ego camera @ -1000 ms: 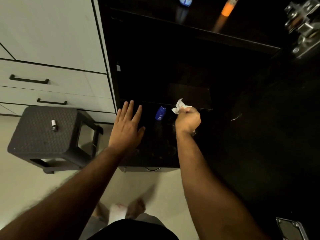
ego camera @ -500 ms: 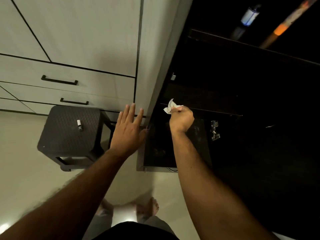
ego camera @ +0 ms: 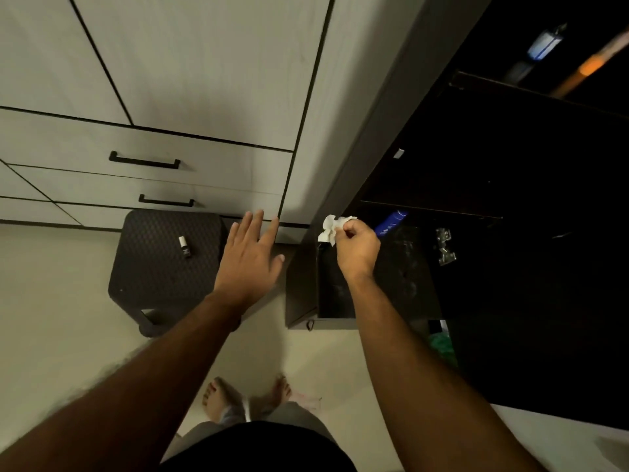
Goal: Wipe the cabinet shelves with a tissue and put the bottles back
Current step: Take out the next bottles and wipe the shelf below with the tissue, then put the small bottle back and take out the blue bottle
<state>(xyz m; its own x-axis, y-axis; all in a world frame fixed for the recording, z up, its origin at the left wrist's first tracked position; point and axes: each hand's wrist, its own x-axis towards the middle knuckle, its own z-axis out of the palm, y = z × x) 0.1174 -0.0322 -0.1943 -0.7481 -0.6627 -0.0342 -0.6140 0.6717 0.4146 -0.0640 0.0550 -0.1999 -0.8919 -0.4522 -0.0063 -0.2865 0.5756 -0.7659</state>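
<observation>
Right hand (ego camera: 357, 248) is pinching a crumpled tissue (ego camera: 329, 229) at the cabinet shelf's (ego camera: 405, 267) left edge; left hand (ego camera: 250, 258) is hovering, fingers spread wide, beside the stool (ego camera: 160, 264)

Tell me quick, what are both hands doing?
Left hand: open, fingers straight, holding nothing.
Right hand: gripping a crumpled white tissue.
</observation>
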